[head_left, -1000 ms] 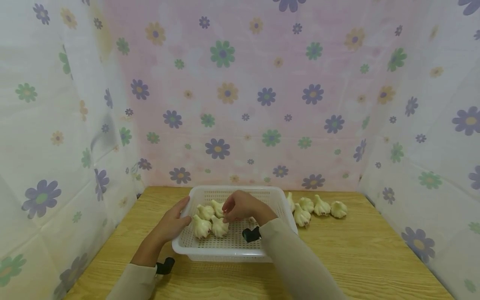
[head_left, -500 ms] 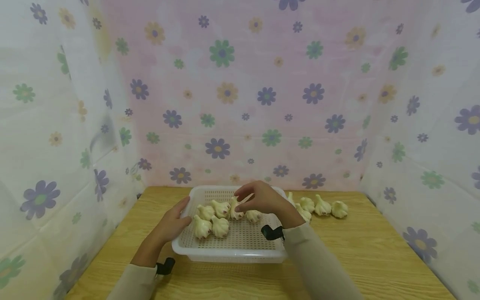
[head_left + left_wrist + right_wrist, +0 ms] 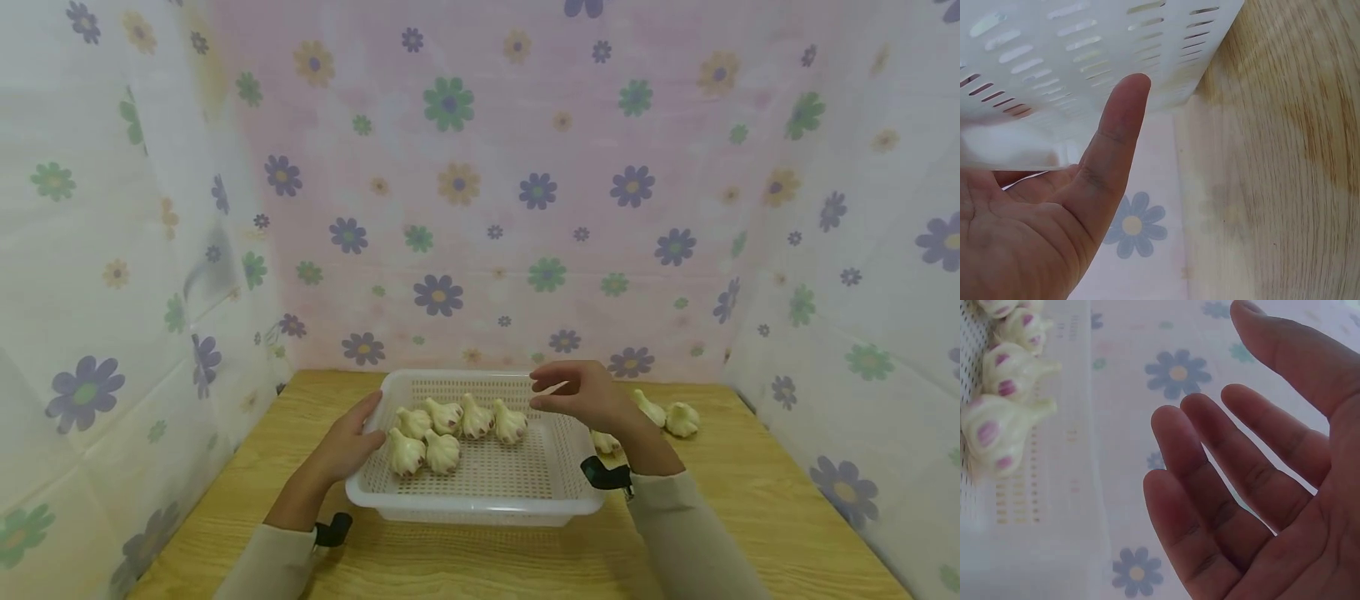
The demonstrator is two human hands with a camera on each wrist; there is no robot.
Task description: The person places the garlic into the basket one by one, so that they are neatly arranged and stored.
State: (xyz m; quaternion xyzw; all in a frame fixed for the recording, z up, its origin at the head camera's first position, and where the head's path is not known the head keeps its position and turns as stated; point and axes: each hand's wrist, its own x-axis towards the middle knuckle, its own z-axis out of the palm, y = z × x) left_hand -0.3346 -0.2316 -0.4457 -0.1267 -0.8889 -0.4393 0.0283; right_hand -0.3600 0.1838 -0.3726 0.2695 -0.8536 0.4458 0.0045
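The white basket point(image 3: 487, 506) stands on the wooden table point(image 3: 765, 517), and I take its middle as the centre of a clock, with 12 o'clock toward the back wall. Six garlic bulbs point(image 3: 477, 419) lie inside the basket. Four of them make a far row, which goes from 10 o'clock, through 11 and 12, to a place between 1 and 2 o'clock. The other two are nearer to the person, around 9 o'clock, side by side, the outer one beside the left wall. The bulbs are pale, and the right wrist view shows purple patches on them.

The left hand point(image 3: 341, 450) holds the basket between 9 and 10 o'clock, with the thumb over the rim and the fingers along the outside of the wall. In the left wrist view, one straight finger lies along the slotted plastic.

The right hand point(image 3: 585, 398) is at 2 o'clock, over the far right corner of the basket. It is rather wide: the fingers are loose and a little bent, the thumb stands apart from them, and the palm is bare. Its fingertips are near the last bulb of the far row, but do not touch it.

Outside, loose bulbs point(image 3: 682, 420) lie on the table between 2 and 3 o'clock; one is partly hidden behind the right hand and wrist.
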